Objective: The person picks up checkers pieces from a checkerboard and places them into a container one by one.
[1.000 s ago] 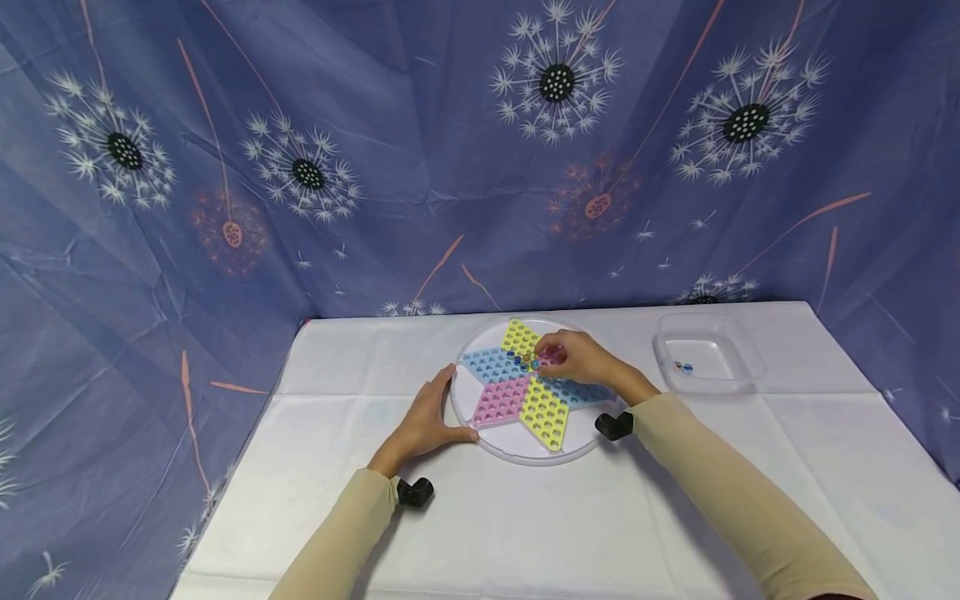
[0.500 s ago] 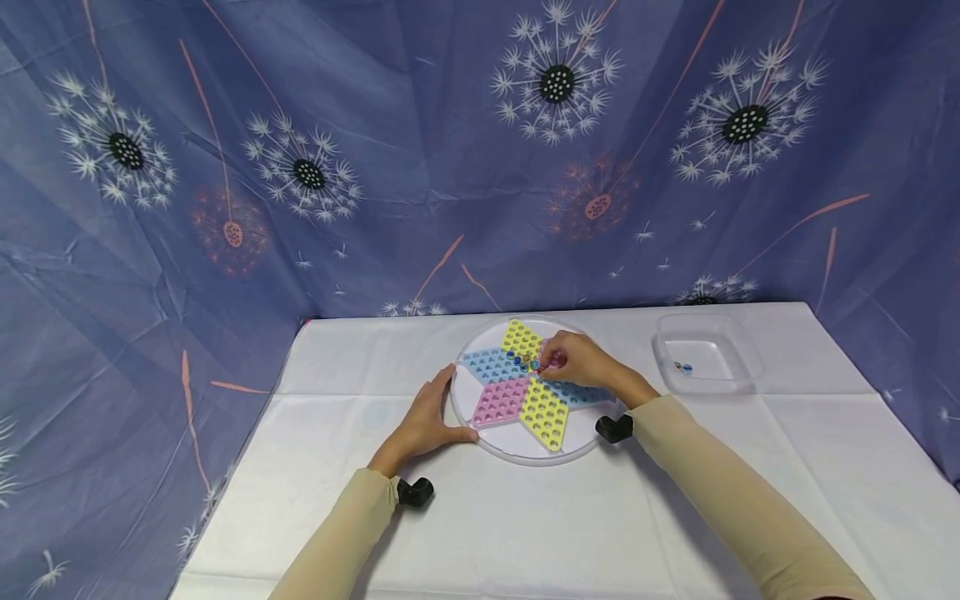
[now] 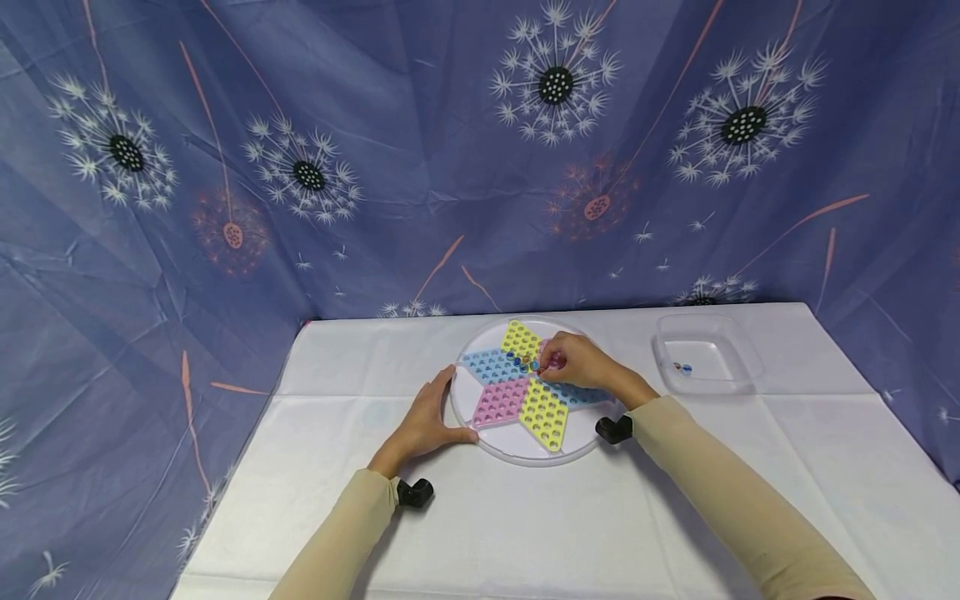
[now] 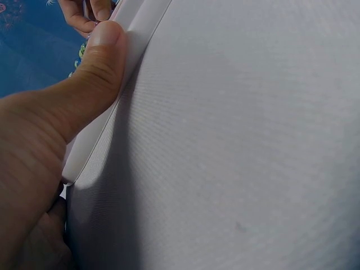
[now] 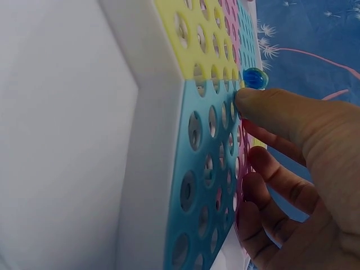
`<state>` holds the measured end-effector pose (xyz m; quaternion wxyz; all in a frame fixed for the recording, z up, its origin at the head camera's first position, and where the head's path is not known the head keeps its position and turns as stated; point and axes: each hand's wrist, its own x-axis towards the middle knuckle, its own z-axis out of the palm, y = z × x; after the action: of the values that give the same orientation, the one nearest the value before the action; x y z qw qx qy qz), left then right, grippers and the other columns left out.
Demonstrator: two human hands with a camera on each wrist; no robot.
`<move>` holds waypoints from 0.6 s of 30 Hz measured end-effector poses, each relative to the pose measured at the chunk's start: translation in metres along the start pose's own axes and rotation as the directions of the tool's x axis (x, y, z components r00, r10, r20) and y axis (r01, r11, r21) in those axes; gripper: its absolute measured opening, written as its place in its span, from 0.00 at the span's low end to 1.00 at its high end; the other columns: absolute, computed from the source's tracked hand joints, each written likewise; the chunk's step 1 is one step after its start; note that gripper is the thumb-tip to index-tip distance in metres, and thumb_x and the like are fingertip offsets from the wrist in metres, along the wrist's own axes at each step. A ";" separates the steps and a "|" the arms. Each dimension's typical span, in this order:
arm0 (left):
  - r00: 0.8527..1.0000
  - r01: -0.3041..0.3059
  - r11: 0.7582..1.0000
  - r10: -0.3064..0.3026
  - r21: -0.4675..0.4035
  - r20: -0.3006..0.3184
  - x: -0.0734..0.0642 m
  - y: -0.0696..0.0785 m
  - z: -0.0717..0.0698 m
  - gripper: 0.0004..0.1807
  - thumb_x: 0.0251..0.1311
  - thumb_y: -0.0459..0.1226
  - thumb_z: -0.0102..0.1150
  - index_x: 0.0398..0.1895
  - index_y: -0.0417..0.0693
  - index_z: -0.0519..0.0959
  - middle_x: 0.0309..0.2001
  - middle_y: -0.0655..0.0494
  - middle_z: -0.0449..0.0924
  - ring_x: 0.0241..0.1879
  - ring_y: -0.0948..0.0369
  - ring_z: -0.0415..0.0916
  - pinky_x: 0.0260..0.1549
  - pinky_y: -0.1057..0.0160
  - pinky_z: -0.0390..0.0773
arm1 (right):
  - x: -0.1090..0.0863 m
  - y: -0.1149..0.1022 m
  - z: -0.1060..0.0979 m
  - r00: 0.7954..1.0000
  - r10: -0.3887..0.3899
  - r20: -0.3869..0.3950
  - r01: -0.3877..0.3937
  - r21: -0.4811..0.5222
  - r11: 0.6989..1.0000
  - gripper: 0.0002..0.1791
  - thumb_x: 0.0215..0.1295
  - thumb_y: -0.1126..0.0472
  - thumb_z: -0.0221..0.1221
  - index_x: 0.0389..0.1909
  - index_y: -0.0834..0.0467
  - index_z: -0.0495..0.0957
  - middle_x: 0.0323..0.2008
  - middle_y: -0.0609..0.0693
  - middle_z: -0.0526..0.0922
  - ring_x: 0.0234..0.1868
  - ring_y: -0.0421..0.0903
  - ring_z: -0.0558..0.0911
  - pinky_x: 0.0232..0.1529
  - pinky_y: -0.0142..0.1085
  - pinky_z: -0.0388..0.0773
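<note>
A round white Chinese checkers board (image 3: 581,427) carries a star of yellow, pink and blue holed sections. Several glass marbles (image 3: 522,362) sit in a row near its centre. My left hand (image 3: 422,423) spans the board's left edge, with the thumb (image 4: 101,62) against the rim and the fingers spread farther along it. Over the right part of the star, my right hand (image 3: 583,362) pinches a small reddish marble, mostly hidden by thumb and forefinger, close at the holes. Just beyond that thumb in the right wrist view is a blue marble (image 5: 256,79).
To the right of the board stands a clear plastic container (image 3: 708,385) with a few marbles (image 3: 683,367) in it. A white cloth (image 3: 555,533) covers the table, and a blue dandelion-print curtain (image 3: 420,150) hangs behind and at the sides.
My right hand's fingertips have shifted slightly to the right, away from the marble row, and then stayed almost still. My left hand has kept its place at the board's edge.
</note>
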<state>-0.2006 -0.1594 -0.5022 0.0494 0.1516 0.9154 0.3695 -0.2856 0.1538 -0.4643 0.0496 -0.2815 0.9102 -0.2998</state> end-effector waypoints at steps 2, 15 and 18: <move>1.000 0.000 1.000 0.000 0.001 -0.001 0.000 0.000 0.000 0.70 0.33 0.56 0.81 0.78 0.47 0.47 0.76 0.49 0.50 0.72 0.48 0.51 0.69 0.50 0.56 | 0.000 0.000 0.000 1.000 0.000 0.003 0.000 -0.002 1.000 0.06 0.54 0.58 0.72 0.27 0.50 0.83 0.34 0.49 0.78 0.34 0.44 0.72 0.39 0.38 0.69; 1.000 0.001 1.000 -0.001 -0.007 -0.003 -0.001 0.000 0.000 0.70 0.33 0.56 0.81 0.78 0.47 0.47 0.76 0.49 0.50 0.73 0.47 0.49 0.69 0.49 0.55 | 0.006 -0.001 -0.008 0.996 -0.050 0.077 0.052 -0.030 0.998 0.05 0.54 0.60 0.71 0.27 0.53 0.84 0.33 0.50 0.79 0.36 0.47 0.74 0.39 0.37 0.70; 1.000 -0.004 1.000 0.004 -0.008 -0.007 -0.001 0.000 0.001 0.70 0.33 0.56 0.81 0.78 0.47 0.48 0.76 0.49 0.50 0.72 0.48 0.51 0.69 0.49 0.56 | 0.006 -0.003 -0.012 0.991 -0.074 0.116 0.078 -0.033 0.996 0.04 0.54 0.62 0.70 0.28 0.54 0.84 0.34 0.51 0.79 0.37 0.48 0.74 0.40 0.37 0.70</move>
<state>-0.1992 -0.1589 -0.5024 0.0461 0.1522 0.9137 0.3740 -0.2928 0.1549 -0.4524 0.0849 -0.3337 0.8999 -0.2676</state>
